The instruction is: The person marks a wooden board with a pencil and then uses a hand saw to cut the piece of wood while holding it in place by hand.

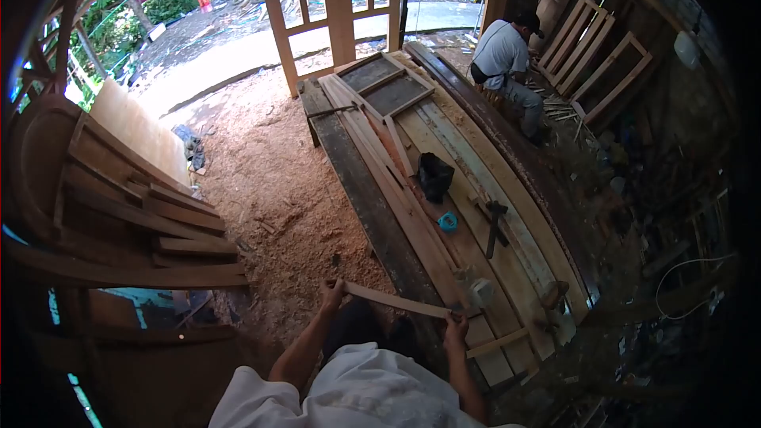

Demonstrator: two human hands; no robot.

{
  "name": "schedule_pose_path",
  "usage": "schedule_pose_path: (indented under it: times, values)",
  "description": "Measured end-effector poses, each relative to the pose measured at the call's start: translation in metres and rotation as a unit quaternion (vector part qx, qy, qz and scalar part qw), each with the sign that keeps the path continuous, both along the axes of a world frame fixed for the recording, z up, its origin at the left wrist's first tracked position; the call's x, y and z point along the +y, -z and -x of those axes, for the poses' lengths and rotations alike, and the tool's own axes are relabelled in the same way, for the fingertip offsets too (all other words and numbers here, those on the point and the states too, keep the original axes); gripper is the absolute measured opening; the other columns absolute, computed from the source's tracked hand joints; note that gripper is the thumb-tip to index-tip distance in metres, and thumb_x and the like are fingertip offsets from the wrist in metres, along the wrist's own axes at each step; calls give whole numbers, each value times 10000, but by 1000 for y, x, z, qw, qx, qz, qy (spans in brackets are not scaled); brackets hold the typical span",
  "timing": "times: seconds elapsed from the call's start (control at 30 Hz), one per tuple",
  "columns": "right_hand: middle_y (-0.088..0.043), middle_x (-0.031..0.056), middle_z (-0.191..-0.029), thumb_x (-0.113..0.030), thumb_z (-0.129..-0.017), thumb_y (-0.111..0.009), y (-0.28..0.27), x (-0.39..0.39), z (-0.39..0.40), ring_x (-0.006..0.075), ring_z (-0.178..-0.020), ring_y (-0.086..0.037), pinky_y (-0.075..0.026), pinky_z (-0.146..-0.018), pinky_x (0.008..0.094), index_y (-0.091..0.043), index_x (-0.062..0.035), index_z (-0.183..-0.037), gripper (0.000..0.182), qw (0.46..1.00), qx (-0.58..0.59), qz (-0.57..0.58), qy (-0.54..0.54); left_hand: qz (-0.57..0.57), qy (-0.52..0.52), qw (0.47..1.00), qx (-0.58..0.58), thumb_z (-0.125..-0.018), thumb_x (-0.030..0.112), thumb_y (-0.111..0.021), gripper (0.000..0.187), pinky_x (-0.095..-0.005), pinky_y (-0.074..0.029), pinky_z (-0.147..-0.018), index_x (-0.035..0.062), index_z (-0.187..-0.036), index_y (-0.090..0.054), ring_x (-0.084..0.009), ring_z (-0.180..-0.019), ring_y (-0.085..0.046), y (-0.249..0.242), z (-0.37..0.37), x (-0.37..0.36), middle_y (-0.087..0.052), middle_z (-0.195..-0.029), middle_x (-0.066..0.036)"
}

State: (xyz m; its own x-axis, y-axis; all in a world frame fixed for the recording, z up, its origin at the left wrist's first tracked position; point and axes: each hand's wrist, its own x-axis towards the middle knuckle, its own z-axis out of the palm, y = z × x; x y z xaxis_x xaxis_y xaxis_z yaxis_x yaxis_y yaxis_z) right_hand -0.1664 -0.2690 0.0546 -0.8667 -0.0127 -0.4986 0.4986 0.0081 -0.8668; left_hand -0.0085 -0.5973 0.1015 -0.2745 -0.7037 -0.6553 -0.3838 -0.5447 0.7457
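A thin pale wooden strip spans the space between my two hands, in front of my body. My left hand is closed around its left end, over the shavings-covered floor. At the strip's right end, my right hand grips it at the near edge of the workbench. Long boards lie along the bench. On them rest a teal tape measure, a black bag, a dark hammer-like tool and a small wooden frame with dark panels.
A co-worker sits beyond the bench at the upper right, near leaning wooden frames. Curved wooden furniture parts stand at the left. Wood shavings cover the floor. A tall wooden frame rises behind the bench.
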Motion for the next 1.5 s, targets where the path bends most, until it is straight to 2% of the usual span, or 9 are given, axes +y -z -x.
schedule_pose_path:
  times: [0.07, 0.27, 0.4, 0.5, 0.7, 0.9, 1.03, 1.23, 1.5]
  values:
    - [-598, 103, -1008, -150, -833, -709, -14, -9, 11, 204, -919, -551, -450, -829, 345, -592, 1, -1004, 256, 997, 12, -65, -43, 25, 15, 1000, -6, -893, 235, -652, 421, -349, -545, -776, -36, -1177, -499, -245, -955, -634, -12, 6, -11, -604, -1091, -191]
    - [-639, 77, -900, -95, -794, -722, -56, -80, 37, 175, -806, -580, -466, -767, 321, -654, 15, -924, 183, 981, 28, -175, -83, 57, 21, 994, 88, -891, 200, -659, 311, -313, -541, -780, -20, -1107, -622, -189, -881, -656, 30, 6, -85, -669, -1013, -136]
    - [-658, 110, -974, -88, -807, -711, -63, -161, 32, 189, -891, -613, -483, -793, 319, -661, 52, -967, 218, 977, 5, -205, -62, 37, 70, 988, 134, -882, 212, -676, 320, -308, -535, -766, -21, -1100, -646, -180, -821, -661, 17, -15, -159, -690, -961, -108]
    - [-654, 134, -976, -88, -858, -672, -37, -222, 8, 203, -906, -625, -505, -806, 321, -630, 86, -1032, 250, 997, -35, -63, 14, 43, 115, 987, 99, -876, 196, -684, 307, -314, -537, -752, -45, -1064, -659, -203, -831, -677, 39, -47, -226, -696, -936, -132]
    - [-649, 119, -1014, -83, -847, -675, -23, -354, -16, 198, -826, -638, -529, -726, 307, -633, 46, -1066, 258, 996, 15, -83, 12, 88, 70, 987, 118, -890, 213, -660, 330, -317, -533, -778, -63, -1070, -646, -222, -871, -680, -7, -46, -344, -692, -931, -158]
    - [-668, 86, -949, -75, -845, -670, -40, -384, 22, 139, -725, -613, -499, -636, 283, -625, 41, -1127, 308, 980, 15, -199, 22, 244, 220, 944, 29, -863, 257, -675, 309, -321, -492, -839, 4, -1040, -688, -192, -910, -664, -16, 36, -409, -709, -946, -120]
    - [-674, 95, -913, -66, -837, -673, -67, -398, 62, 143, -704, -621, -512, -626, 288, -648, 46, -1110, 297, 985, -29, -172, -3, 213, 267, 938, 66, -849, 266, -684, 312, -334, -484, -823, 11, -1028, -695, -212, -890, -661, -5, 93, -431, -709, -937, -130]
    - [-674, 99, -871, -12, -801, -666, -3, -432, 124, 141, -639, -606, -503, -550, 269, -672, 36, -1001, 205, 994, -23, -45, 93, 240, 318, 915, 60, -856, 246, -672, 298, -345, -493, -812, 17, -1047, -685, -235, -898, -663, 8, 183, -471, -704, -947, -151]
    - [-624, 34, -757, -74, -803, -635, 43, -463, 155, 126, -644, -556, -438, -617, 289, -679, 31, -998, 225, 986, -7, -118, 114, 291, 426, 853, 74, -817, 176, -703, 308, -335, -497, -853, -2, -1068, -678, -215, -928, -662, 17, 332, -523, -702, -984, -149]
